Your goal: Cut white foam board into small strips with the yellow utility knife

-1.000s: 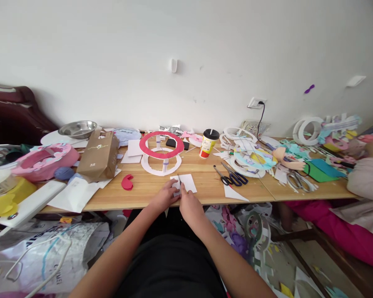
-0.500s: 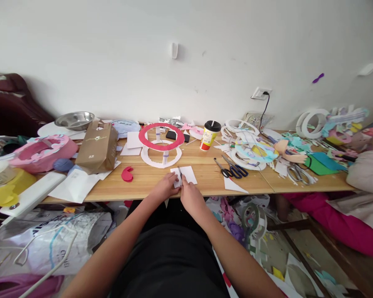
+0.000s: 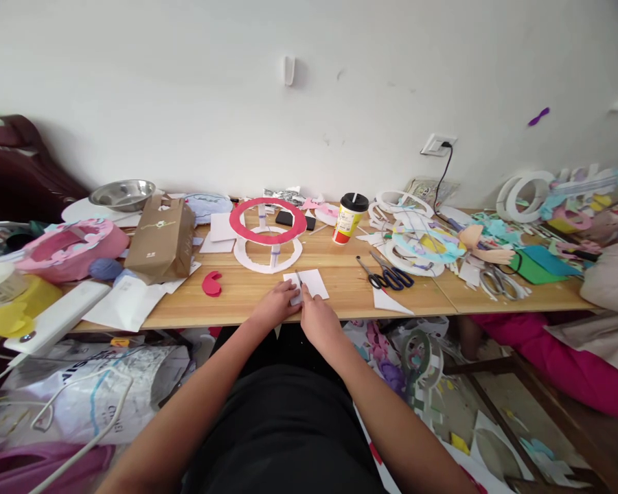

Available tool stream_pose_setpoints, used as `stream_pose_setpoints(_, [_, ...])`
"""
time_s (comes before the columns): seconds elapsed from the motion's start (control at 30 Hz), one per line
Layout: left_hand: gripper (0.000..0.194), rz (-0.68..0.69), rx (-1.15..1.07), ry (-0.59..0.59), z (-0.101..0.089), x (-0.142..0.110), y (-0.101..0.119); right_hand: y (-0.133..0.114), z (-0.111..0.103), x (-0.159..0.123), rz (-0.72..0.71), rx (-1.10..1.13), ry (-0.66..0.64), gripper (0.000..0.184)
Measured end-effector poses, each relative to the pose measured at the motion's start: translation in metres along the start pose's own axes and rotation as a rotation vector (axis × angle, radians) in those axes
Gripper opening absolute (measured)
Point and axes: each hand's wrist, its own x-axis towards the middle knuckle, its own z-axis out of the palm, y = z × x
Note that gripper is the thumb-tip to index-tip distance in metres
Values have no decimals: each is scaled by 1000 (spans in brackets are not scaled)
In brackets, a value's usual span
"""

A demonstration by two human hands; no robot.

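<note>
A small white card [image 3: 314,283] lies at the front edge of the wooden table [image 3: 340,295]. My left hand [image 3: 275,305] rests with fingers pressed on its left part. My right hand [image 3: 316,321] is closed round a thin dark tool [image 3: 299,278], perhaps a craft knife or pen, whose tip sticks up over the card. Just behind the card stands a two-tier ring stand, a pink ring [image 3: 268,219] over a white ring [image 3: 268,255]. A red foam scrap [image 3: 211,283] lies to the left.
Blue-handled scissors [image 3: 388,274] and a white paper triangle [image 3: 388,302] lie to the right, a lidded paper cup [image 3: 347,218] behind. A brown paper bag [image 3: 161,238], steel bowl [image 3: 123,194] and pink box [image 3: 69,248] crowd the left. Foam cut-outs pile up at the right, by another person's sleeve [image 3: 610,281]. Scraps litter the floor.
Both hands stay on the white card with the tool. Only the camera has tilted and shifted slightly, so the table sits a bit higher in view.
</note>
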Motion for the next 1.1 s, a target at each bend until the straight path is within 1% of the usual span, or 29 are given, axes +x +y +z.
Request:
stream_pose_setpoints(0.1, [26,-23,19,43,5,0,3,3,-2,-1,-2,-19,11,52])
stream_pose_setpoints(0.2, [23,-24,21,61,9,0,3,5,-4,-1,4,-9,15,51])
stream_pose_setpoints(0.47, [29,-1,15,89,16,-1,-6,6,-2,-3,10,-9,23,53])
stream_pose_setpoints(0.87, [29,-3,33,55,8,-2,1,5,-1,-5,5,-6,36,54])
stream_pose_setpoints(1.1, [29,-2,41,62,9,-1,0,9,-1,-4,6,-10,49,53])
